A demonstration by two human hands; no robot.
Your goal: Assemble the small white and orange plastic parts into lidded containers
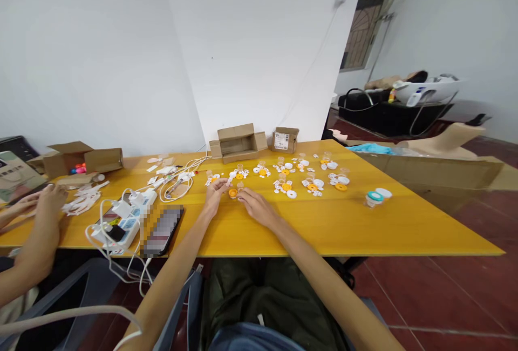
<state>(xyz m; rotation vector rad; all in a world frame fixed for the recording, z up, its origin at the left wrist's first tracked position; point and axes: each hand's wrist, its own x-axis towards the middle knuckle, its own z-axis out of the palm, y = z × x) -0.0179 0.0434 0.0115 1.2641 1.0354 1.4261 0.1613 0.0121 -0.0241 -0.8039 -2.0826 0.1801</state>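
My left hand (216,193) is closed in a pinch on a small white piece (230,178), held just above the table. Beside it, my right hand (253,204) has its fingers together at the near edge of a small group of parts; what they hold is too small to name. Between the two hands lies an orange round part (233,193). Beyond and to the right, several groups of orange rings (286,187), white discs (291,194), clear small cups (344,171) and tiny white pieces rest on the yellow table (324,227).
Left of me are a power strip (135,218) with cables and a phone (163,229). A person's hands (50,200) work at the far left. Open cardboard boxes (238,148) stand by the wall. A teal-lidded jar (374,197) sits at the right.
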